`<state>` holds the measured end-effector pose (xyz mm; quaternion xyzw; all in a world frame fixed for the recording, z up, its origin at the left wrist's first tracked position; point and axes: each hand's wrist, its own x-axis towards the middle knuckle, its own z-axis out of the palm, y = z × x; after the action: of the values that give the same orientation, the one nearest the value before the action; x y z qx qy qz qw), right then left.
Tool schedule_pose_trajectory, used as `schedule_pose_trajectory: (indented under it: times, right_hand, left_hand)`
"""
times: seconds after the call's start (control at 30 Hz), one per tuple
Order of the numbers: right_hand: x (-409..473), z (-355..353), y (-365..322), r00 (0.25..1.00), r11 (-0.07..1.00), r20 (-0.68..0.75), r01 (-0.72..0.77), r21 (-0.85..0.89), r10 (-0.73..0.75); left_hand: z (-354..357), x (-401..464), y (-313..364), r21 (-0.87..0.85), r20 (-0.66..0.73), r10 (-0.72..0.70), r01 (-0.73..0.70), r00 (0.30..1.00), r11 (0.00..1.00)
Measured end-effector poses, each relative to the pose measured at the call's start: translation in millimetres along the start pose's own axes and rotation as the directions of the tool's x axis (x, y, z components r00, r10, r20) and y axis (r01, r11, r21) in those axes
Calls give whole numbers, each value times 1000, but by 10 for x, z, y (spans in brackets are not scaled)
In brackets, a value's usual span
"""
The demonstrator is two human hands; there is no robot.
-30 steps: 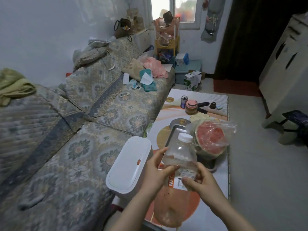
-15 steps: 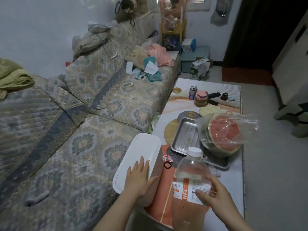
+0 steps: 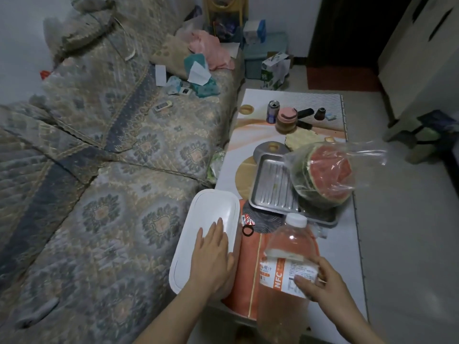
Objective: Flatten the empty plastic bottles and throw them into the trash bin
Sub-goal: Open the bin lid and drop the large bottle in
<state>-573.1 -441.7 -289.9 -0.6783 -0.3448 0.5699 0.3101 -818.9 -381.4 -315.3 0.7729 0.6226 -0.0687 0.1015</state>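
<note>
A clear plastic bottle (image 3: 285, 259) with a white cap and an orange-and-white NFC label stands upright over the near end of the low table. My right hand (image 3: 319, 281) grips it around the label from the right side. To its left, a white trash bin (image 3: 211, 219) with a shut, rounded lid stands between the table and the sofa. My left hand (image 3: 213, 254) lies flat on the near right part of that lid, fingers straight and pointing away from me.
A patterned sofa (image 3: 111, 170) fills the left. On the low table (image 3: 342, 244) sit a steel tray (image 3: 270, 187), a bagged half watermelon (image 3: 327, 175), a can (image 3: 273, 110), a pink jar (image 3: 286, 120) and a black hair tie (image 3: 247, 230). Grey floor lies to the right.
My left hand left the bottle and came down flat on the bin lid. My right hand kept the bottle and lowered it to the right. The view tilted downward.
</note>
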Motion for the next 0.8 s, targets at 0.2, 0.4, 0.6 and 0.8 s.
schedule_pose_trajectory:
  times: [0.2, 0.4, 0.6, 0.8]
  right_hand:
    - [-36, 33, -27, 999, 1000, -42, 11, 18, -10]
    - [-71, 64, -128, 998, 998, -19, 54, -12, -54]
    - [-103, 129, -235, 996, 996, 3, 87, -4, -87]
    - [-120, 282, -458, 984, 985, -34, 173, -17, -174]
  left_hand:
    - [-36, -63, -71, 11, 36, 34, -34, 999, 999]
    - [-29, -368, -128, -59, -10, -59, 59, 998, 997]
    - [-296, -485, -254, -148, -127, -176, 157, 976, 976]
    - [-529, -665, -490, -212, -190, -347, 306, 918, 928]
